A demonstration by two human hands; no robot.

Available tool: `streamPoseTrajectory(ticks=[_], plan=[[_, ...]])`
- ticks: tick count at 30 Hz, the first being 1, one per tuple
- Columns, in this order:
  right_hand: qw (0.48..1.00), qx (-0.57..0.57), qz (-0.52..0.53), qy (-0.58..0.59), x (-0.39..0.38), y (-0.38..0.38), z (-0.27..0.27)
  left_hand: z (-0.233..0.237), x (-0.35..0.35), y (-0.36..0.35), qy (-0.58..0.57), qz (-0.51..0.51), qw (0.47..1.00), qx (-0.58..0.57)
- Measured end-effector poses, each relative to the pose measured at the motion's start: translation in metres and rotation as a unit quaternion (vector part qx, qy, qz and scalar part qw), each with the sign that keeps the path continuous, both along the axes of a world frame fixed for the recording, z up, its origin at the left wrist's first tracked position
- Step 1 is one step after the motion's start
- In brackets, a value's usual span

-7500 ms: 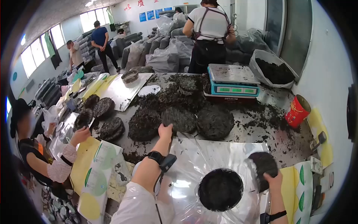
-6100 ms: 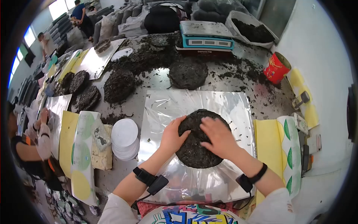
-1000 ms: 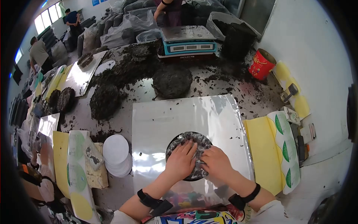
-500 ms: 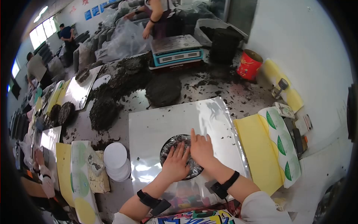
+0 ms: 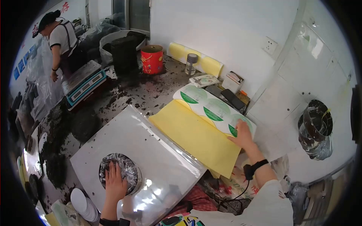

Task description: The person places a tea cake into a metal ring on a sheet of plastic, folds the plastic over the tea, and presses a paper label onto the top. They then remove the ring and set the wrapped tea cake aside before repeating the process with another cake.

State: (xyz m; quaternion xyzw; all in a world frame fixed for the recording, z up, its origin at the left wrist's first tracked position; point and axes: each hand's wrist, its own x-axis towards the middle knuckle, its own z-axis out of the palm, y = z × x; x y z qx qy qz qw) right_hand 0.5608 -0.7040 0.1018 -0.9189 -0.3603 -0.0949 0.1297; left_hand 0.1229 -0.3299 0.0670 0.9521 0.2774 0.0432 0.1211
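Observation:
A round dark cake wrapped in clear film (image 5: pixel 130 171) sits inside a ring on the shiny plastic sheets (image 5: pixel 162 169). My left hand (image 5: pixel 115 182) lies flat on its top, fingers spread. Over at the right, my right hand (image 5: pixel 243 135) is at the lower end of the round green-and-white labels (image 5: pixel 205 107), thumb and fingers apart, with nothing seen between them. Yellow backing paper (image 5: pixel 196 137) lies beside the labels, just left of that hand.
A scale (image 5: pixel 85 84), a red tin (image 5: pixel 152 59) and a glass jar (image 5: pixel 191 64) stand toward the back. Dark loose material (image 5: pixel 56 150) covers the left side. White discs (image 5: pixel 85 205) are stacked at the lower left. A person (image 5: pixel 64 41) stands behind the scale.
The view has swung to the right. My right hand has left the wrapped cake and moved over to the labels, its fingers now spread. My left hand remains on the cake.

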Motion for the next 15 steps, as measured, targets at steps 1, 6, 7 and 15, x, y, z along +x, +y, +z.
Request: streamPoseTrajectory(ticks=[1, 6, 7, 15], plan=[[0.992, -0.106, -0.021, -0.067, 0.016, -0.022, -0.001, -0.001, 0.001, 0.0, 0.004, 0.0, 1.0, 0.004], [0.991, -0.066, 0.063, -0.099, 0.034, -0.052, -0.073, -0.005, 0.0, -0.012, 0.014, 0.021, 1.0, -0.003], [0.998, 0.05, 0.025, 0.03, 0.041, -0.057, -0.07, 0.003, 0.001, -0.003, 0.013, 0.014, 1.0, 0.0], [0.93, 0.337, -0.061, 0.135, 0.057, -0.05, -0.084, 0.011, 0.004, -0.006, 0.02, 0.024, 0.999, 0.001]])
